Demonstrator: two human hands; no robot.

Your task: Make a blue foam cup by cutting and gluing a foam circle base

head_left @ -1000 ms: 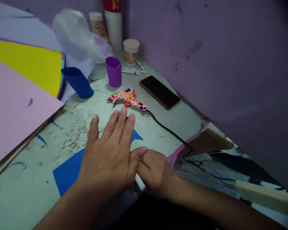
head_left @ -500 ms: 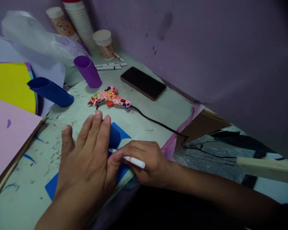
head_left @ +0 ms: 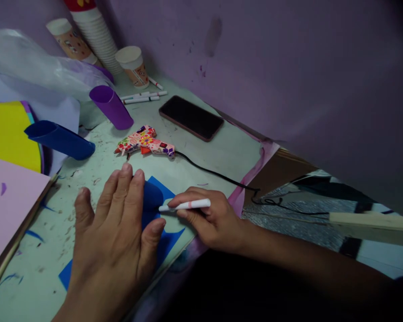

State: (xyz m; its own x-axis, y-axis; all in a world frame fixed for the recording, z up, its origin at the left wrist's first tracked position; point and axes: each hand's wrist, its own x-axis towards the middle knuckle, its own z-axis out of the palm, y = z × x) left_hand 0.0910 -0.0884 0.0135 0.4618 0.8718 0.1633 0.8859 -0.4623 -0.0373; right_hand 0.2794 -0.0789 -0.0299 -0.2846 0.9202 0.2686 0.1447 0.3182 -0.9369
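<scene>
My left hand [head_left: 112, 228] lies flat with fingers spread, pressing on a blue sheet [head_left: 169, 246] near the table's front edge. Partly under its fingers is a rounded blue piece [head_left: 152, 197], which rests on the sheet; the rest of it is hidden. My right hand [head_left: 215, 219], just to the right, grips a white marker [head_left: 195, 204] with a pink band. The marker's tip end is beside the lower edge of the rounded piece. Beyond my hands a flower-patterned glue gun [head_left: 146, 142] lies on its side.
A purple tube [head_left: 112, 107] and a blue tube [head_left: 62, 141] stand at the left. Behind are a phone [head_left: 191, 117], markers [head_left: 141, 99], a paper cup [head_left: 133, 67] and stacked cups [head_left: 97, 42]. A black cord [head_left: 215, 171] runs off the right edge.
My right hand has drawn slightly away from my left thumb, and the marker has swung to a flatter angle in the view. The whole view has shifted a little.
</scene>
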